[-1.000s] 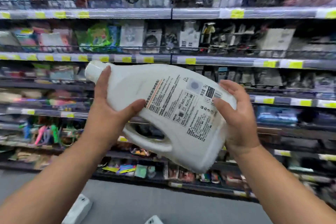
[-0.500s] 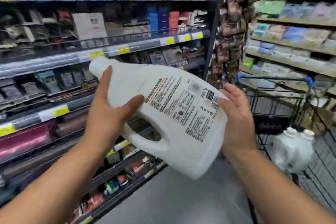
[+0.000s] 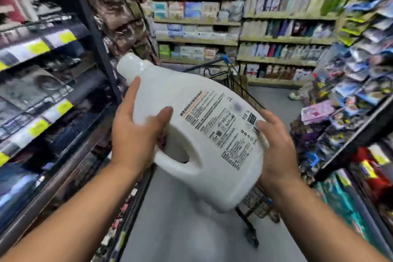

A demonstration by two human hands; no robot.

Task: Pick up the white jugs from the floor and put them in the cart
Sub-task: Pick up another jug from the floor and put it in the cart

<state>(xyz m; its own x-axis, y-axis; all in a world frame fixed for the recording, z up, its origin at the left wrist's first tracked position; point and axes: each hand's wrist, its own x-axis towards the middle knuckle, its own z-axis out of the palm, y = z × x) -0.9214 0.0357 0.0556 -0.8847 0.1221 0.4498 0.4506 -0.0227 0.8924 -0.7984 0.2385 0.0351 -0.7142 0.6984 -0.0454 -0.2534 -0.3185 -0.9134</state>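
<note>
The left hand (image 3: 136,134) clasps the white jug (image 3: 212,134) just below its neck, fingers laid up along the far shoulder and the thumb pressed across the near face. The right hand (image 3: 276,151) cups the base end, fingers wrapped round its bottom edge. The hands are well apart, and between them they carry the jug's whole weight in the air at about chest height. The jug lies tilted, cap (image 3: 129,66) up and to the left, printed label towards the camera, and its moulded handle (image 3: 176,161) hangs underneath, gripped by neither hand. Directly behind it, and largely hidden by it, stands the cart (image 3: 239,86) — only a strip of its wire wall, the push bar and a wheel low down show, so what it already holds cannot be told. The grey floor (image 3: 180,229) runs between stocked shelves on the left (image 3: 53,83) and right (image 3: 361,91), with more shelving (image 3: 276,27) across the end of the aisle. I judge this to be the carry step: the jug is off the floor and lined up with the cart but not yet in it. The next move calls for bringing it forward over the basket rim and lowering it base first — keeping both hands on until it rests, since it looks bulky and is held by its smooth sides, not its handle.
</note>
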